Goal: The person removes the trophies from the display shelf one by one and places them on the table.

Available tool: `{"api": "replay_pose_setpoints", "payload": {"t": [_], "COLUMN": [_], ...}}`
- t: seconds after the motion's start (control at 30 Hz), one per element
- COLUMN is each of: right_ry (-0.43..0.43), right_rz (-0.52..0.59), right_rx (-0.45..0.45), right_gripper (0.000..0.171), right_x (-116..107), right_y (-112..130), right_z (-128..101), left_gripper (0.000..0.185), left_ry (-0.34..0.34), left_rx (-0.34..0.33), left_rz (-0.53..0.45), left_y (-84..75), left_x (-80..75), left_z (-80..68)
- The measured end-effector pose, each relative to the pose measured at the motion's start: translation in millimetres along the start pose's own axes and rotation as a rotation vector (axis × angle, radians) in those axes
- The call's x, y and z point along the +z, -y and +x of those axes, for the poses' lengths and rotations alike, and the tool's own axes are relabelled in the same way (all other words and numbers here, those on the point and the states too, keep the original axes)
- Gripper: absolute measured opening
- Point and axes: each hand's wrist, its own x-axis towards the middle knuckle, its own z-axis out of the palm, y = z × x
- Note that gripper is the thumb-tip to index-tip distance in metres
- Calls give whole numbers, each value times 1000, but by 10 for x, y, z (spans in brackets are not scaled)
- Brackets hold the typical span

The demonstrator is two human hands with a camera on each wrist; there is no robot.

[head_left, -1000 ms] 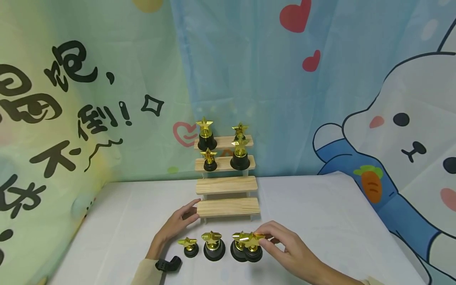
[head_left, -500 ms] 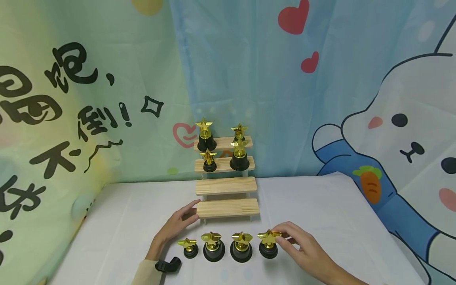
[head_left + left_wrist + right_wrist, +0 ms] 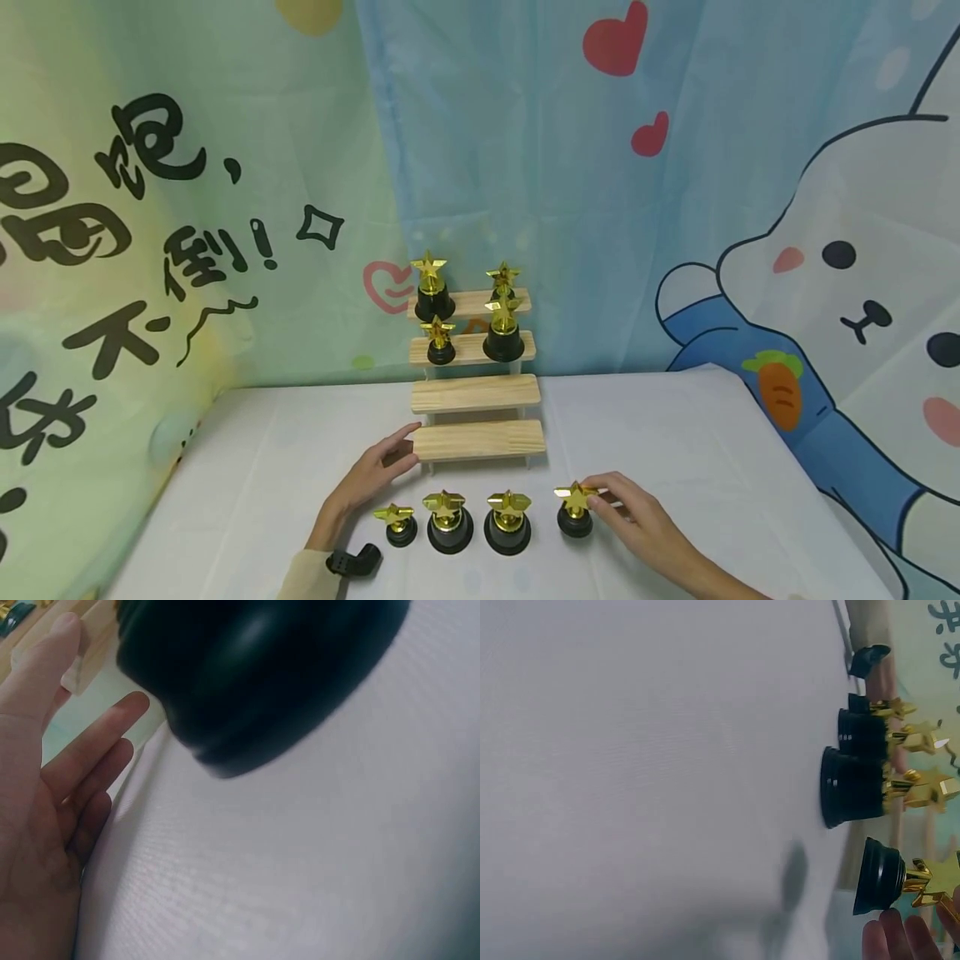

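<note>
My right hand (image 3: 633, 517) pinches a trophy (image 3: 575, 521) by its star, carried farther right of the three waiting trophies (image 3: 507, 533), so it seems lifted free. My left hand (image 3: 372, 473), fingers loose, is at the wooden stand (image 3: 480, 442).

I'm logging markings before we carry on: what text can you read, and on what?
"不": on the backdrop, at left.
"倒!": also on the backdrop, above and right of "不".
Other black characters there: too stylised or cut off to read surely; in the right wrist view, writing is sideways and cut off.
Trophies, shelf and wristband: no readable text.
</note>
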Motion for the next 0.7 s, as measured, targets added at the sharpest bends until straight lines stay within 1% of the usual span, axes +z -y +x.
{"api": "replay_pose_setpoints", "payload": {"t": [0.1, 0.27, 0.37, 0.53, 0.7], "right_ry": [8, 20, 22, -1, -36], "right_rz": [10, 22, 16, 5, 5], "right_rx": [8, 57, 61, 18, -64], "right_gripper": [26, 26, 26, 23, 18], "right_x": [35, 89, 110, 135, 186], "right_y": [-70, -138, -165, -211, -284], "right_z": [15, 27, 19, -2, -31], "left_gripper": [56, 57, 57, 57, 57], "left_ry": [4, 5, 7, 3, 9], "left_rx": [-1, -1, -4, -12, -18], "left_rz": [3, 22, 28, 31, 33], "left_y": [6, 28, 33, 31, 30], "left_x": [-1, -3, -4, -6, -5], "left_z": [-2, -1, 0, 3, 5]}}
